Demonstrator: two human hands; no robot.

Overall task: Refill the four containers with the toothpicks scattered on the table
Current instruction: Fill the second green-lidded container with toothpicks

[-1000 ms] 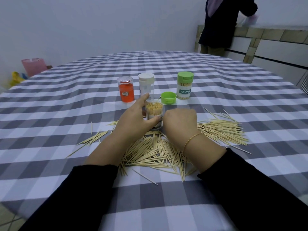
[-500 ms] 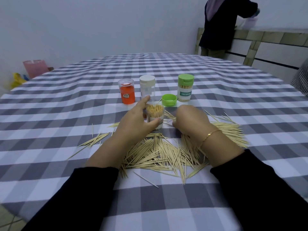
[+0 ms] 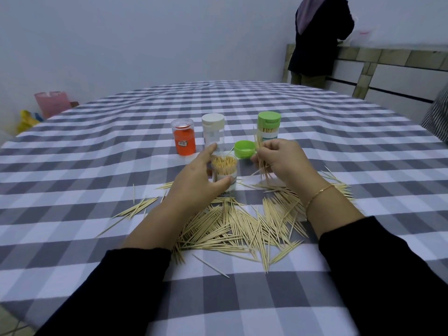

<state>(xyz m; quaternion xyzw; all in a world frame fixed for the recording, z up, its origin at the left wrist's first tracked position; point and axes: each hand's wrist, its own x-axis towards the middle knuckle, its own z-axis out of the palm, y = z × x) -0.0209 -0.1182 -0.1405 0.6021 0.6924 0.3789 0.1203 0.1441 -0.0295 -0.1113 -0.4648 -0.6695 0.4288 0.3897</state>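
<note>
My left hand (image 3: 194,183) grips an open clear container (image 3: 225,174) packed with upright toothpicks, standing on the checked cloth. Just right of it, my right hand (image 3: 282,161) pinches a small bundle of toothpicks (image 3: 260,158), held nearly upright above the table. A loose green lid (image 3: 244,149) lies behind the open container. Farther back stand an orange container (image 3: 184,137), a white-lidded container (image 3: 213,129) and a green-lidded container (image 3: 268,126). A large heap of scattered toothpicks (image 3: 237,226) covers the cloth between my forearms.
The round table (image 3: 97,146) wears a grey and white checked cloth. More stray toothpicks (image 3: 135,208) lie to the left. A person in dark clothes (image 3: 317,37) stands at a counter at the back right. A pink bin (image 3: 52,103) sits on the floor at the left.
My right hand has risen from the heap beside the container, now holding a bundle of toothpicks upright. My left hand stays on the open container.
</note>
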